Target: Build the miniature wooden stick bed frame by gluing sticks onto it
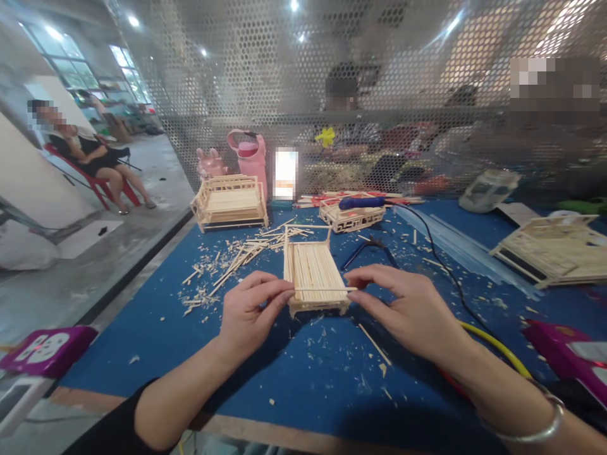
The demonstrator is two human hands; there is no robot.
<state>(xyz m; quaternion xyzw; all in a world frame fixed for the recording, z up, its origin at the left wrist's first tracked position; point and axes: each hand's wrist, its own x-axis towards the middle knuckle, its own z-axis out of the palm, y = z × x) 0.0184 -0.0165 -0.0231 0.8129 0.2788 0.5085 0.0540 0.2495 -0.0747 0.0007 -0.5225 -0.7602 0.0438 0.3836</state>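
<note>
A thin wooden stick (325, 289) spans the gap between my two hands, level above the near end of a miniature wooden bed (315, 268). My left hand (256, 309) pinches its left end between thumb and fingertips. At the other end, my right hand (398, 303) grips it between thumb and forefinger. The little bed has a slatted top and a raised frame at its far end. Whether the stick touches the bed, I cannot tell. Behind my right hand lie blue-handled pliers (367, 249), partly hidden by it.
Loose sticks (241, 256) and chips litter the blue tabletop (156, 341). Farther back stand another wooden bench model (232, 202), a blue-handled tool (363, 203) with a black cord, a pink bottle (253, 158) and a glass jar (490, 189). A perforated metal screen (246, 76) rises behind.
</note>
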